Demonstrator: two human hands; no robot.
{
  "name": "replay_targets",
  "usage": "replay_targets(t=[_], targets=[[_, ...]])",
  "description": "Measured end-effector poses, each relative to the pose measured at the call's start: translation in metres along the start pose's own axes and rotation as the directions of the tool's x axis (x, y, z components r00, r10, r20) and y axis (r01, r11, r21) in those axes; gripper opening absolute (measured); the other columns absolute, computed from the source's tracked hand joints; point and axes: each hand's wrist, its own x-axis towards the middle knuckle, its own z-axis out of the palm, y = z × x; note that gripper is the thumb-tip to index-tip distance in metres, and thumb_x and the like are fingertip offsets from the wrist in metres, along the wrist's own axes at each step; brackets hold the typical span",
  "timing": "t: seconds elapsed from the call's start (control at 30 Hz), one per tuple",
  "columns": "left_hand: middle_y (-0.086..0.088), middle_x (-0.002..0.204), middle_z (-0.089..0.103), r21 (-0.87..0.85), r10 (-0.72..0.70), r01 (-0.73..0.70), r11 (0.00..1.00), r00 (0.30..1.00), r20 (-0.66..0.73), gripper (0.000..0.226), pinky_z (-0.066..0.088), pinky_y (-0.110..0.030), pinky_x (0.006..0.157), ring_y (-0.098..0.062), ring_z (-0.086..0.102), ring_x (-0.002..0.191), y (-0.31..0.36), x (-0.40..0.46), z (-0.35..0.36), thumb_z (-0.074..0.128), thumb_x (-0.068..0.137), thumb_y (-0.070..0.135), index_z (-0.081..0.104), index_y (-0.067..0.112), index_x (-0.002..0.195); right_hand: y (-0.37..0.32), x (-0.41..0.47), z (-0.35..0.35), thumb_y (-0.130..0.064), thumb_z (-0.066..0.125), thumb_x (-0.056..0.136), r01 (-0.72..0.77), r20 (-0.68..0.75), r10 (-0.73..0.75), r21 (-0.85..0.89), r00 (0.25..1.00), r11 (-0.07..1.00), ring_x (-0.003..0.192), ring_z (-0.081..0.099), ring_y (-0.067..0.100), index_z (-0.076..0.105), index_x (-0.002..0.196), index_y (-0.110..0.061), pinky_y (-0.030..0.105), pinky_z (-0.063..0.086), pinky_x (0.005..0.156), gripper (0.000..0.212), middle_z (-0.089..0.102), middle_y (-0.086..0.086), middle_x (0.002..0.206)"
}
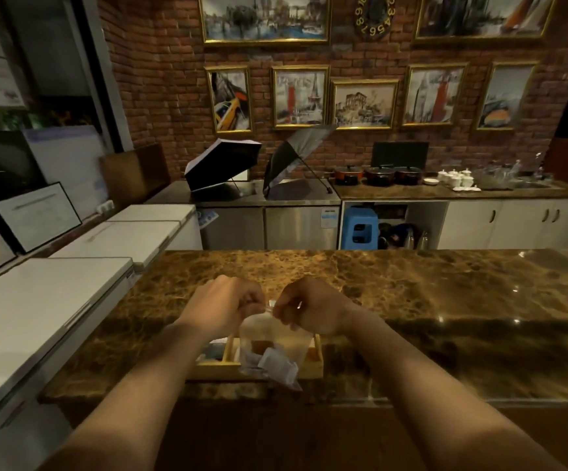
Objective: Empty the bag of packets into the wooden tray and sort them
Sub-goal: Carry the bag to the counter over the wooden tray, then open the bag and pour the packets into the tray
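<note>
A clear plastic bag (269, 348) hangs upright over the wooden tray (214, 368), with several white and grey packets (272, 365) bunched at its bottom. My left hand (228, 309) pinches the left side of the bag's top edge. My right hand (309, 307) pinches the right side of that edge, close beside the left. The tray rests near the front edge of the brown marble counter (411, 300) and has wooden dividers; dark items lie in its left compartment and something orange in its right. The bag hides the tray's middle.
White chest freezers (55, 300) stand along the left. Behind the counter is a back worktop with two open umbrellas (259, 161), pots (377, 175) and white cups (455, 180). A blue stool (359, 227) sits under it. Framed pictures hang on the brick wall.
</note>
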Motion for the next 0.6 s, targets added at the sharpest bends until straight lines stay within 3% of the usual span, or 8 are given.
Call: replay_targets(t=[0.13, 0.2, 0.3, 0.4, 0.47, 0.6], targets=[[0.018, 0.086, 0.072, -0.035, -0.025, 0.024, 0.999, 0.999, -0.042, 0.002, 0.055, -0.029, 0.071, -0.006, 0.069, 0.085, 0.006, 0.023, 0.004, 0.074, 0.088, 0.036, 0.074, 0.037, 0.089, 0.013, 0.023, -0.011, 0.0, 0.071, 0.087, 0.029, 0.042, -0.03, 0.012, 0.999, 1.0, 0.07, 0.067, 0.003, 0.079, 0.099, -0.016, 0.012, 0.051, 0.058, 0.022, 0.073, -0.008, 0.079], [0.017, 0.091, 0.073, -0.055, -0.049, 0.045, 0.997, 0.996, -0.069, 0.005, 0.056, -0.029, 0.074, -0.006, 0.069, 0.089, 0.004, 0.029, 0.008, 0.074, 0.088, 0.034, 0.073, 0.038, 0.09, 0.019, 0.035, -0.014, 0.001, 0.073, 0.086, -0.015, 0.072, 0.008, 0.093, 0.997, 0.996, 0.073, 0.072, 0.008, 0.079, 0.096, -0.015, 0.021, 0.06, 0.062, 0.02, 0.077, -0.001, 0.084], [0.017, 0.111, 0.067, -0.086, -0.145, 0.13, 0.988, 0.97, -0.194, 0.024, 0.055, -0.032, 0.086, -0.006, 0.061, 0.105, -0.001, 0.036, 0.016, 0.077, 0.087, 0.032, 0.068, 0.036, 0.109, 0.021, 0.053, -0.016, -0.001, 0.077, 0.086, -0.081, 0.118, 0.057, 0.209, 0.991, 0.975, 0.077, 0.077, 0.016, 0.079, 0.093, -0.013, 0.038, 0.065, 0.072, 0.014, 0.079, 0.005, 0.086], [0.017, 0.103, 0.066, -0.322, -0.338, 0.255, 0.912, 0.911, -0.236, 0.018, 0.052, -0.025, 0.075, -0.005, 0.063, 0.095, -0.005, 0.043, 0.016, 0.074, 0.089, 0.033, 0.067, 0.032, 0.105, 0.018, 0.065, -0.017, -0.004, 0.075, 0.089, -0.198, 0.168, 0.147, 0.352, 0.975, 0.915, 0.076, 0.078, 0.02, 0.078, 0.099, -0.005, 0.033, 0.065, 0.066, 0.011, 0.079, 0.012, 0.092], [0.01, 0.094, 0.071, -0.462, -0.423, 0.319, 0.828, 0.895, -0.141, 0.008, 0.056, -0.027, 0.069, -0.011, 0.068, 0.087, -0.008, 0.048, 0.016, 0.069, 0.093, 0.035, 0.069, 0.028, 0.096, 0.015, 0.072, -0.017, -0.007, 0.074, 0.09, -0.283, 0.194, 0.214, 0.481, 0.957, 0.83, 0.072, 0.077, 0.021, 0.077, 0.098, -0.001, 0.033, 0.065, 0.063, 0.01, 0.078, 0.015, 0.09], [-0.002, 0.103, 0.075, -0.696, -0.453, 0.443, 0.565, 0.872, 0.188, 0.013, 0.065, -0.037, 0.076, -0.018, 0.076, 0.087, -0.013, 0.054, 0.022, 0.065, 0.097, 0.033, 0.071, 0.023, 0.102, 0.009, 0.086, -0.011, -0.007, 0.078, 0.085, -0.334, 0.176, 0.292, 0.641, 0.94, 0.691, 0.079, 0.078, 0.027, 0.075, 0.098, 0.004, 0.043, 0.065, 0.076, 0.017, 0.078, 0.019, 0.09]])
